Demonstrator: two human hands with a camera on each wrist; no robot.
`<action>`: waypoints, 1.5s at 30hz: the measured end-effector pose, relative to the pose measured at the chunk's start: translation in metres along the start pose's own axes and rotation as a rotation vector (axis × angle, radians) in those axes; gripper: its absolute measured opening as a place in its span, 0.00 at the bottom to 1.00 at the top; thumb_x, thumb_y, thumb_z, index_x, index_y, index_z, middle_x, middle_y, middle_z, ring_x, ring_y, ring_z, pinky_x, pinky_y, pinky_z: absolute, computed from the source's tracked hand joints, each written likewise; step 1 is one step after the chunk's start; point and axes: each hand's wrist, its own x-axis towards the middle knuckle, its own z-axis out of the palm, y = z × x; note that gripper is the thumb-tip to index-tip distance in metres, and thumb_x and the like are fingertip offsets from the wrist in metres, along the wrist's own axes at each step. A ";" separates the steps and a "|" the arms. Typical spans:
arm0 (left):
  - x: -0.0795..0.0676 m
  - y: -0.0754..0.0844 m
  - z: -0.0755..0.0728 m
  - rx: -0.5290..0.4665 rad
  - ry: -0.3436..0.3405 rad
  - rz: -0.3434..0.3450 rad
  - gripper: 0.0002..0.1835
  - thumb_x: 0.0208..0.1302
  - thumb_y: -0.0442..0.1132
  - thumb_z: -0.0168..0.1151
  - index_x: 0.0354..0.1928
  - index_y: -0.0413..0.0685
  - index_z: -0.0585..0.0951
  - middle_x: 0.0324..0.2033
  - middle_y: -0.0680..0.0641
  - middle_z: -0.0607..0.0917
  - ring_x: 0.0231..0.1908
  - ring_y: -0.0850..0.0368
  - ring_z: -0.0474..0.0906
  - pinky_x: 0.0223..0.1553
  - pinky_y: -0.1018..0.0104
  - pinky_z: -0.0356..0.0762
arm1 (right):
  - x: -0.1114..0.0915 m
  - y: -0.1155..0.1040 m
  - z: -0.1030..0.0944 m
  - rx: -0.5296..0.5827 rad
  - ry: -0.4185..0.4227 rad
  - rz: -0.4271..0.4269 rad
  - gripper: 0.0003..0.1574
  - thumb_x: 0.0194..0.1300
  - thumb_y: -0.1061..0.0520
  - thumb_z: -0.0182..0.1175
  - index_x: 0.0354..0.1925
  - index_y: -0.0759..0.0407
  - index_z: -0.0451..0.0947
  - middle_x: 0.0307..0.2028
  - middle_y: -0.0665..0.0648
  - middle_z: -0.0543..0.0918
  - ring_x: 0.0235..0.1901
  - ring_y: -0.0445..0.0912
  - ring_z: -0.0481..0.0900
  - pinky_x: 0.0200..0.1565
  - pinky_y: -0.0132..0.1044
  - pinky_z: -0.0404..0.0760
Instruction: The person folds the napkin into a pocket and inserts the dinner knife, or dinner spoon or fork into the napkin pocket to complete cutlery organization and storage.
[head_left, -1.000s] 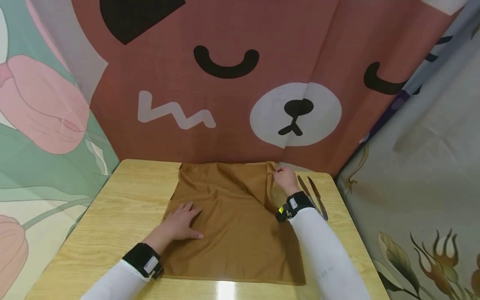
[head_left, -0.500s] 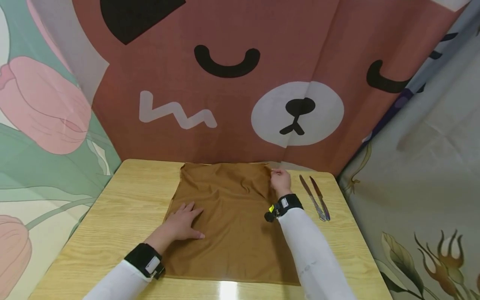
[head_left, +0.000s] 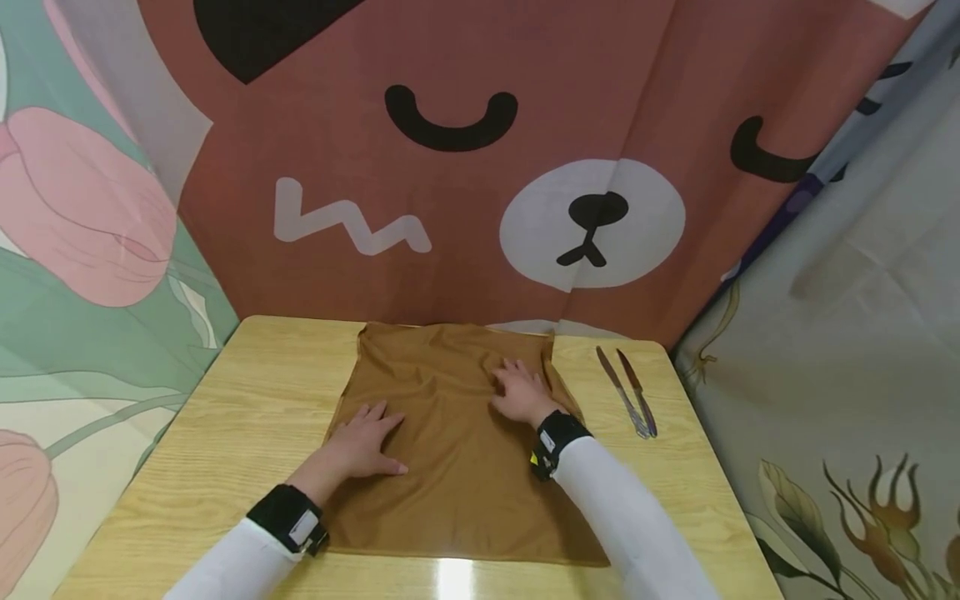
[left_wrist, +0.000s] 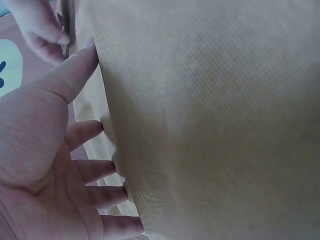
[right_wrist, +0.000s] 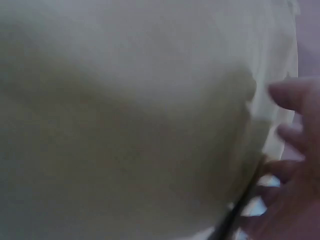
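Note:
A brown cloth (head_left: 450, 475) lies spread on the wooden table, with wrinkles across its far half. My left hand (head_left: 362, 446) rests on the cloth's left side, fingers spread. In the left wrist view the left hand's fingertips (left_wrist: 92, 170) touch the fabric. Over the far right part of the cloth is my right hand (head_left: 522, 393), its fingers spread and holding nothing. The right wrist view is blurred; it shows the right hand's fingers (right_wrist: 285, 170) above the cloth (right_wrist: 125, 125) near its edge.
Two table knives (head_left: 624, 392) lie side by side on the table (head_left: 247, 400), right of the cloth. A curtain with a bear print (head_left: 465, 283) hangs behind the table's far edge. Patterned fabric hangs along both sides.
My right hand has let go of the cloth's far right corner and moved left and nearer over the cloth. That corner now lies flatter. The left hand has stayed in place.

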 end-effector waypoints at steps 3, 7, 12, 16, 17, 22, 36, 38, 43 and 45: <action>0.000 0.002 -0.001 -0.003 -0.003 0.005 0.52 0.44 0.70 0.70 0.72 0.58 0.65 0.74 0.38 0.54 0.73 0.33 0.45 0.60 0.26 0.53 | -0.013 -0.005 0.005 -0.056 -0.093 0.022 0.44 0.63 0.39 0.60 0.72 0.51 0.62 0.74 0.64 0.55 0.73 0.62 0.49 0.65 0.67 0.55; 0.000 0.003 -0.001 -0.011 -0.004 0.013 0.53 0.44 0.70 0.70 0.72 0.58 0.65 0.74 0.38 0.55 0.73 0.32 0.45 0.60 0.25 0.53 | -0.026 0.006 0.004 -0.068 -0.092 0.098 0.48 0.63 0.33 0.57 0.74 0.50 0.58 0.74 0.64 0.55 0.72 0.62 0.51 0.63 0.69 0.57; -0.003 -0.001 0.002 0.024 -0.006 0.018 0.54 0.43 0.72 0.69 0.72 0.60 0.64 0.74 0.39 0.55 0.73 0.33 0.46 0.61 0.26 0.53 | -0.035 0.032 -0.004 -0.035 -0.033 0.152 0.48 0.66 0.33 0.55 0.73 0.57 0.58 0.72 0.68 0.58 0.71 0.67 0.53 0.65 0.66 0.55; -0.010 0.000 0.002 0.048 0.002 0.027 0.55 0.41 0.71 0.71 0.72 0.58 0.65 0.73 0.38 0.57 0.72 0.32 0.49 0.63 0.33 0.57 | -0.042 0.047 -0.006 -0.006 -0.040 0.160 0.50 0.67 0.34 0.54 0.74 0.62 0.55 0.73 0.71 0.54 0.72 0.69 0.48 0.68 0.63 0.52; -0.011 0.001 0.002 0.052 0.006 0.030 0.55 0.41 0.71 0.71 0.72 0.57 0.65 0.73 0.37 0.58 0.71 0.32 0.50 0.63 0.34 0.58 | -0.043 0.049 -0.006 -0.009 -0.049 0.159 0.51 0.66 0.33 0.54 0.74 0.62 0.55 0.73 0.71 0.52 0.72 0.69 0.47 0.68 0.63 0.51; -0.014 0.007 -0.002 0.120 0.009 0.027 0.58 0.36 0.74 0.71 0.71 0.57 0.66 0.69 0.37 0.64 0.67 0.33 0.59 0.59 0.37 0.66 | -0.047 0.053 -0.006 -0.031 -0.064 0.159 0.54 0.64 0.30 0.55 0.74 0.58 0.54 0.74 0.70 0.48 0.72 0.69 0.43 0.67 0.68 0.48; 0.019 -0.025 -0.013 0.019 -0.004 0.038 0.57 0.47 0.73 0.65 0.75 0.54 0.59 0.75 0.36 0.51 0.72 0.28 0.41 0.63 0.27 0.48 | -0.052 0.053 -0.005 0.037 -0.130 0.159 0.55 0.65 0.30 0.54 0.76 0.56 0.48 0.75 0.69 0.42 0.73 0.68 0.37 0.66 0.70 0.43; 0.019 -0.026 -0.012 0.007 -0.028 0.031 0.58 0.46 0.74 0.64 0.75 0.54 0.57 0.75 0.36 0.49 0.72 0.28 0.38 0.63 0.26 0.45 | -0.051 0.054 -0.003 0.037 -0.130 0.167 0.57 0.63 0.28 0.54 0.77 0.55 0.47 0.76 0.68 0.41 0.73 0.68 0.35 0.66 0.70 0.42; 0.019 -0.025 -0.012 0.008 -0.057 0.010 0.60 0.46 0.76 0.62 0.76 0.55 0.54 0.76 0.37 0.45 0.73 0.29 0.35 0.63 0.26 0.42 | -0.050 0.055 -0.002 0.037 -0.143 0.211 0.70 0.51 0.18 0.56 0.77 0.52 0.43 0.76 0.65 0.37 0.74 0.66 0.31 0.68 0.68 0.37; 0.019 -0.025 -0.012 0.008 -0.061 0.000 0.60 0.45 0.76 0.62 0.76 0.55 0.53 0.76 0.37 0.45 0.73 0.29 0.34 0.63 0.25 0.41 | -0.049 0.056 -0.001 0.029 -0.141 0.217 0.75 0.45 0.15 0.57 0.78 0.51 0.42 0.77 0.64 0.37 0.74 0.65 0.31 0.68 0.67 0.37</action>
